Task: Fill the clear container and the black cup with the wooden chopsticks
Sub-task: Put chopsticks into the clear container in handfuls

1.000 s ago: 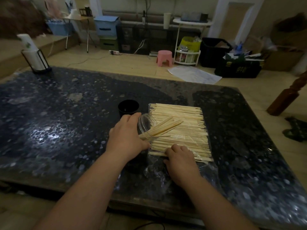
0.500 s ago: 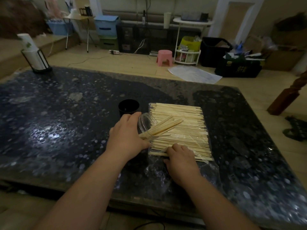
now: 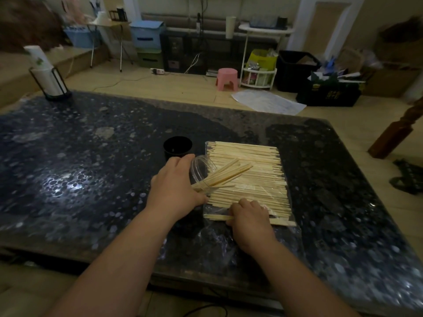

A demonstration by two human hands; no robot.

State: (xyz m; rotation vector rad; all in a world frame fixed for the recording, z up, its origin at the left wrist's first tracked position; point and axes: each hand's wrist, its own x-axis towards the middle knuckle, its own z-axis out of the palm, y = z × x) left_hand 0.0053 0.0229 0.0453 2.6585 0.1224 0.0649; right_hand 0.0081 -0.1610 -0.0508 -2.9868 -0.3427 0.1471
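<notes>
The black cup (image 3: 177, 147) stands upright just behind the left hand (image 3: 176, 187). That hand grips the clear container (image 3: 199, 168), which is tipped over with its mouth facing right and a few sticks poking out. The chopsticks (image 3: 256, 179) lie in a flat row, their long axes running left to right, ends toward that mouth. The right hand (image 3: 249, 217), the nearer one, curls its fingers round the closest sticks.

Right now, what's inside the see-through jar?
A few wooden chopsticks poke out of the tilted clear container. The left hand covers its base, so I can't see their lower ends.
</notes>
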